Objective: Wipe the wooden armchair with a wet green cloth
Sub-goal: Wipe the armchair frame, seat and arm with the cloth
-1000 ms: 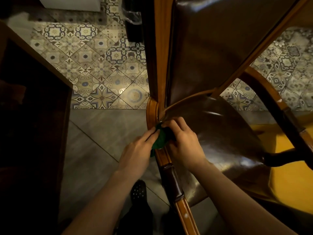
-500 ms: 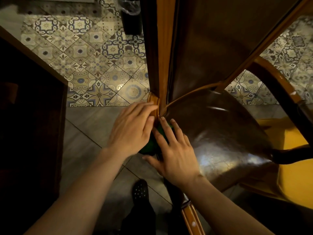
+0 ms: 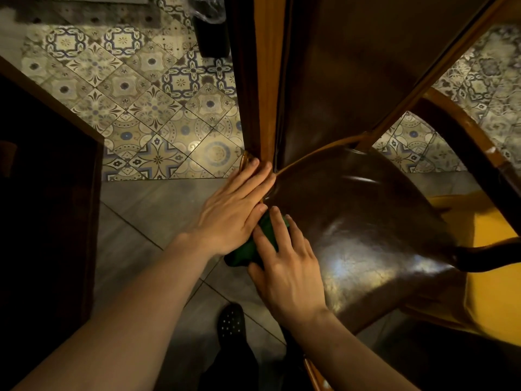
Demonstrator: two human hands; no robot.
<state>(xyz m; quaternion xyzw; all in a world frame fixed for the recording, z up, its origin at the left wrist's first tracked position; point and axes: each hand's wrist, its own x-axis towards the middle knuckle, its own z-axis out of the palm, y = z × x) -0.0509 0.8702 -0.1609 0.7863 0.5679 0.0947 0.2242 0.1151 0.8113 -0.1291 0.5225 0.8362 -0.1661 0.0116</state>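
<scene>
The wooden armchair [image 3: 265, 80] fills the upper middle, with a light wood frame and a glossy dark brown leather back and seat [image 3: 366, 227]. A dark green cloth [image 3: 248, 251] lies bunched on the chair's left armrest, mostly covered by both hands. My left hand [image 3: 231, 213] lies flat with its fingers stretched up to the joint where armrest meets back post. My right hand [image 3: 284, 266] presses down on the cloth with fingers spread, at the seat's left edge.
Patterned tiles [image 3: 146, 108] and grey floor slabs [image 3: 146, 215] lie to the left. A dark wooden piece of furniture [image 3: 42, 193] stands at far left. A yellow surface [image 3: 496, 277] sits beyond the chair's right armrest [image 3: 473, 153]. My dark shoe [image 3: 231, 323] is below.
My left hand has slid up over the armrest to the back post and flattened. My right hand has opened out flat on the cloth. The view shifted slightly closer.
</scene>
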